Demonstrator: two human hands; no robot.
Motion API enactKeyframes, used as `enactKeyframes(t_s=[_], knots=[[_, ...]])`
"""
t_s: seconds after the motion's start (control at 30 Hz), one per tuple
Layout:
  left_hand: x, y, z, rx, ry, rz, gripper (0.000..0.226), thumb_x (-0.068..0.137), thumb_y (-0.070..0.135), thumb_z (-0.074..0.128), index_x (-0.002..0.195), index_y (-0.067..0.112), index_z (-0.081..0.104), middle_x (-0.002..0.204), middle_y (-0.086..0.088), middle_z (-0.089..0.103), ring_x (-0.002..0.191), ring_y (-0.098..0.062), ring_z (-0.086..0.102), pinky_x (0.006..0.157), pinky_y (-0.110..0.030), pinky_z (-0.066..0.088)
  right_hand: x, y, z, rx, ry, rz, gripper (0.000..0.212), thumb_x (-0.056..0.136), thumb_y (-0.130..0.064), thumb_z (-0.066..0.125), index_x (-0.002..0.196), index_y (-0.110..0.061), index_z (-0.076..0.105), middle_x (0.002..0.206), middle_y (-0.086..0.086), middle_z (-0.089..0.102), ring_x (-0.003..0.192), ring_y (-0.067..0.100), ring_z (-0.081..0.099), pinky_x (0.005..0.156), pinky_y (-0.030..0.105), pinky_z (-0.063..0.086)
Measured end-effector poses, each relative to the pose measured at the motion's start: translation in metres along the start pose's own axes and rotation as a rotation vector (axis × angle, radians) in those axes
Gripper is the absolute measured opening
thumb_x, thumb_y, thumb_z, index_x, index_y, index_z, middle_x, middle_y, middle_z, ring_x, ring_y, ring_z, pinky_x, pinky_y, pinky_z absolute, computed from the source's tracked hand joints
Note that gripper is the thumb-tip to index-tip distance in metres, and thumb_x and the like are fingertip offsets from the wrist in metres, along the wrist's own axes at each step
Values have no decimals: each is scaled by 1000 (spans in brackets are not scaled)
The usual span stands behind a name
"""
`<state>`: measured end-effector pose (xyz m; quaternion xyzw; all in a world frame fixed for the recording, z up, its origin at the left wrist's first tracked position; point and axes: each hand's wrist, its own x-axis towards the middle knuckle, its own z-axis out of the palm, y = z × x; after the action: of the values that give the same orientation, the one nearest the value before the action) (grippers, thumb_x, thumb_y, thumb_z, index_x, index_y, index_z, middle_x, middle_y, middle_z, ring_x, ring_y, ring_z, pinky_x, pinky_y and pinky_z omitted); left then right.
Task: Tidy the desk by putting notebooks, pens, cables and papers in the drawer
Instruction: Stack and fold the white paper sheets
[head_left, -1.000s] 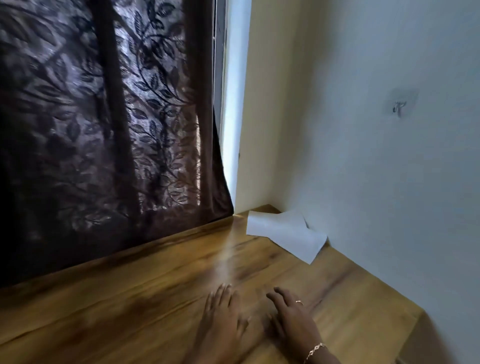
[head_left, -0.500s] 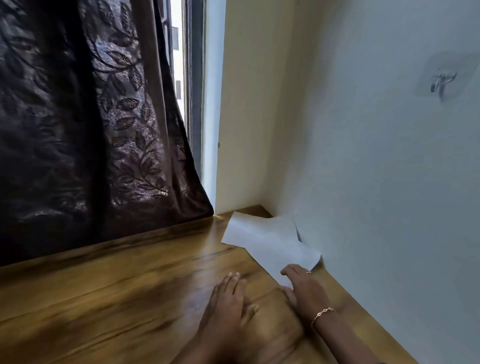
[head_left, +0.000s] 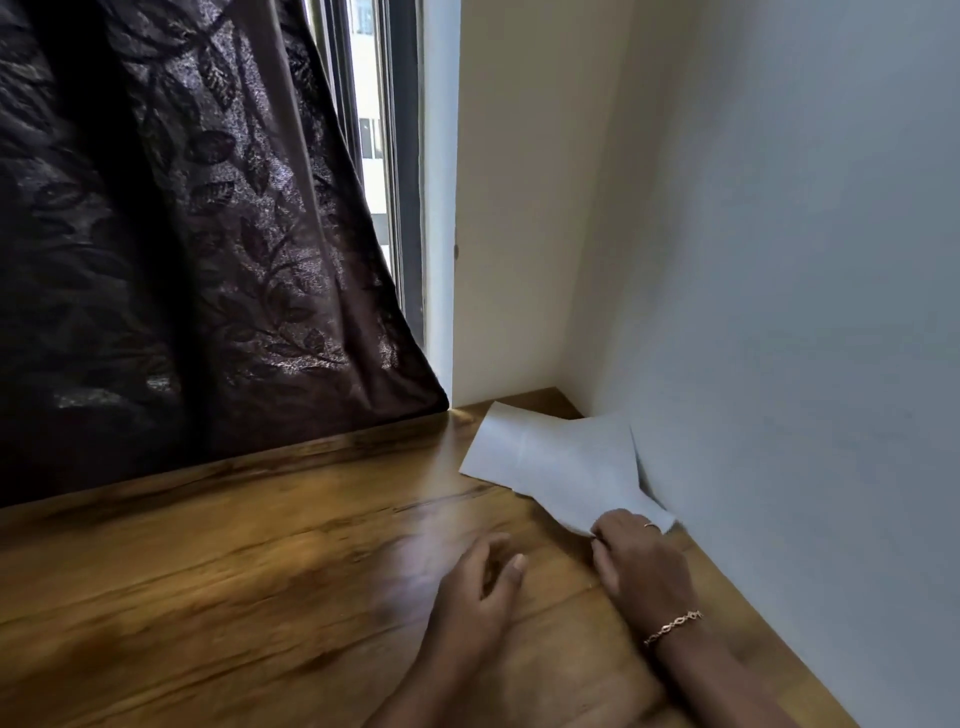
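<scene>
Right hand (head_left: 641, 561): pinches near corner of white paper sheet (head_left: 561, 467).
Left hand (head_left: 478, 587): loosely curled, holding nothing, on brown wooden desk (head_left: 234, 545).

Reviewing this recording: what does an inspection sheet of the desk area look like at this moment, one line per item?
Surface: wooden desk, glossy grain, runs into the wall corner.
Job's things: white papers lie in the far right corner, one edge curling up against the wall; no drawer in view.
Clutter: nothing seen.
Grippers: right hand has its fingers curled on the papers' near corner; left hand rests on the desk, loosely curled, holding nothing.
Cables: nothing seen.
Surroundings: dark leaf-patterned curtain behind the desk, with a strip of window beside it.
</scene>
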<state>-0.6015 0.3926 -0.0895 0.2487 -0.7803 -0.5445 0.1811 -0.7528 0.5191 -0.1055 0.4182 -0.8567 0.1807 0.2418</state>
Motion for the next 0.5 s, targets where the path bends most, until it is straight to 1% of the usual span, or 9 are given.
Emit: enactKeyframes(t_s=[0.03, 0.07, 0.13, 0.2, 0.23, 0.3, 0.37, 0.43, 0.5], knots=[[-1, 1, -2, -146, 21, -65, 17, 90, 34, 56, 102, 23, 60, 102, 10, 63, 100, -7, 57, 79, -7, 41, 1, -7, -4, 51, 16, -6, 17, 72, -24, 41, 66, -18, 56, 65, -6, 59, 57, 14, 58, 56, 21, 36], [-1, 3, -5, -306, 38, -125, 19, 89, 38, 56, 96, 21, 61, 95, 6, 64, 95, -10, 58, 79, -13, 43, 1, -16, -8, 100, 35, -29, 16, 72, -24, 42, 68, -17, 56, 69, -5, 60, 59, 15, 59, 59, 22, 36], [-3, 7, -10, -633, 58, -271, 23, 90, 35, 50, 95, 16, 61, 93, -2, 67, 91, -16, 61, 80, -25, 47, -3, -37, -19, 165, 58, -112, 15, 73, -23, 45, 72, -16, 59, 77, -3, 65, 67, 15, 61, 63, 21, 38], [-7, 8, -17, -829, 78, -351, 22, 91, 31, 47, 99, 16, 60, 95, -6, 71, 94, -21, 64, 82, -31, 50, -13, -57, -26, 196, 66, -218, 15, 72, -23, 49, 74, -17, 62, 85, -3, 68, 74, 12, 60, 64, 18, 39], [-9, 6, -21, -883, 100, -367, 22, 88, 32, 50, 102, 17, 60, 96, -9, 72, 96, -24, 65, 82, -35, 51, -18, -66, -28, 214, 66, -271, 14, 70, -24, 50, 74, -18, 63, 87, -3, 68, 76, 10, 59, 64, 16, 40], [-14, 0, -29, -931, 156, -412, 36, 78, 32, 59, 109, 12, 60, 102, -16, 71, 99, -31, 64, 79, -41, 52, -28, -79, -26, 222, 55, -364, 11, 69, -23, 53, 71, -20, 63, 86, -4, 69, 74, 9, 61, 59, 16, 43], [-18, -6, -35, -955, 208, -456, 40, 79, 23, 61, 114, 2, 58, 102, -21, 69, 94, -36, 64, 73, -40, 51, -37, -88, -21, 194, 39, -432, 12, 73, -22, 55, 65, -22, 64, 82, -6, 69, 67, 7, 64, 53, 16, 44], [-22, -11, -39, -976, 240, -517, 27, 89, 11, 52, 111, -4, 58, 87, -20, 70, 82, -35, 63, 66, -37, 48, -40, -91, -19, 241, -4, -472, 21, 84, -31, 54, 67, -25, 65, 82, -9, 69, 69, 4, 64, 55, 14, 45], [-25, -10, -43, -1012, 230, -545, 22, 93, 11, 46, 104, -4, 59, 73, -16, 72, 78, -33, 61, 65, -36, 45, -32, -83, -17, 354, -62, -445, 35, 93, -49, 41, 81, -26, 65, 85, -10, 70, 76, 3, 63, 64, 13, 46]])
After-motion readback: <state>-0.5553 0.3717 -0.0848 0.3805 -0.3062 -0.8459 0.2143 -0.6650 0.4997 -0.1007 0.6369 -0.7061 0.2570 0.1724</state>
